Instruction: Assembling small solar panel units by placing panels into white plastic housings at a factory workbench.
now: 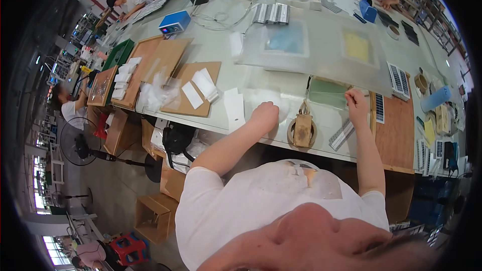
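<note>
Hand [265, 114] at left curls, grip hidden; right hand [357, 104] seemingly pinches a clear strip [329, 93].

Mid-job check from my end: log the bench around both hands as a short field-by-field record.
Left hand: fingers curled; whether it holds anything is unclear
Right hand: fingers drawn together near the green sheet; grip contents unclear
Between hands: brown block at the bench's near edge
Left side: white cards on cardboard
Right side: reddish-brown board; blue cylinder beyond
Far left: blue box-shaped instrument
</note>
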